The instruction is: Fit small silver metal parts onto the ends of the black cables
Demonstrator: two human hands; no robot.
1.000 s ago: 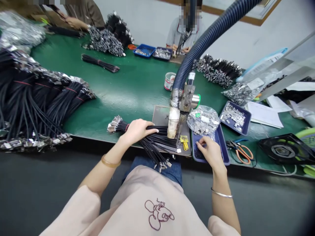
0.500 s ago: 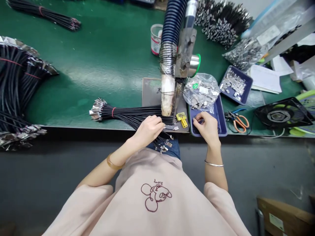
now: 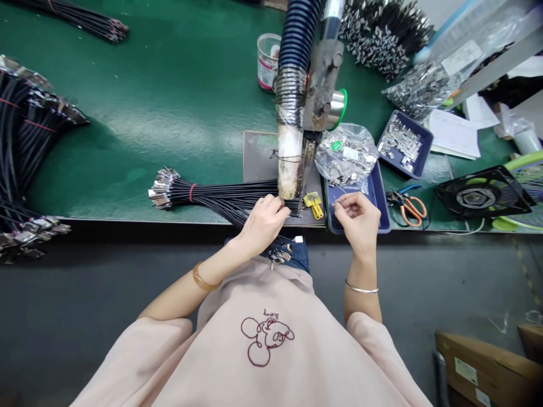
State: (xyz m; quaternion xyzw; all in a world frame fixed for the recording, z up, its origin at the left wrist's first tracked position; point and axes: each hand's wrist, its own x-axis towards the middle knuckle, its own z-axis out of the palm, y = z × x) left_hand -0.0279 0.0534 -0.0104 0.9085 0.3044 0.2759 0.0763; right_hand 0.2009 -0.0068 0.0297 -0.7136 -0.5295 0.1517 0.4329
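A bundle of black cables [image 3: 220, 194] lies along the table's front edge, tied with a red band, its metal connector ends [image 3: 163, 188] toward the left. My left hand [image 3: 265, 221] is closed over the cables' right part, fingers bent just below the white nozzle [image 3: 289, 169]. More metal-tipped cable ends [image 3: 280, 253] hang past the edge under this hand. Over the blue tray [image 3: 384, 212], my right hand [image 3: 358, 219] has thumb and forefinger pinched together; whatever they hold is too small to make out. Between the hands lies a yellow clip-like piece [image 3: 314, 204].
A ribbed hose [image 3: 299, 39] and metal arm [image 3: 322, 79] come down in front of me. Right of them are a bag of metal parts [image 3: 348, 155], a smaller parts tray [image 3: 419, 124], pliers [image 3: 411, 209] and a black fan [image 3: 483, 195]. More cables [image 3: 25, 141] lie left.
My left hand has shifted slightly right, and the connector end lying beside it on the board has gone from there. My right hand has turned a little, still pinched over the tray.
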